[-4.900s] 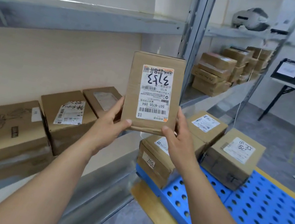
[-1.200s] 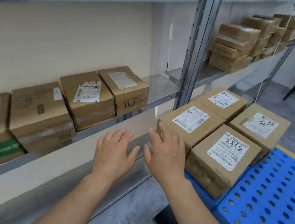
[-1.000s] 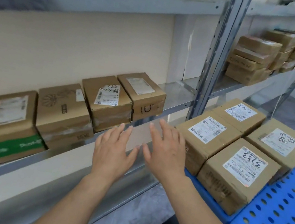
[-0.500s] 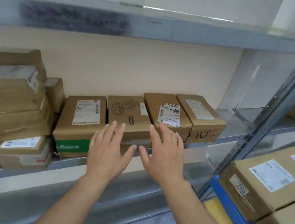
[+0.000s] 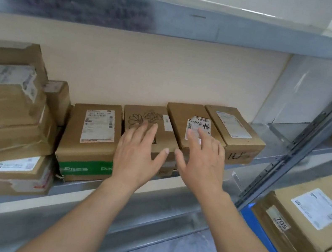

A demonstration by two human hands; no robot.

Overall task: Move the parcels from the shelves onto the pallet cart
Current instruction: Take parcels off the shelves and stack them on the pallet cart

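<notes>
Brown cardboard parcels (image 5: 90, 134) line the grey metal shelf (image 5: 273, 138), so most of the work seems left; a few labelled brown boxes (image 5: 305, 212) lie on the blue pallet cart (image 5: 258, 226), one tagged "705"; the left hand (image 5: 135, 158) and right hand (image 5: 200, 163) reach spread and empty over two parcels; another reads "IU".
</notes>
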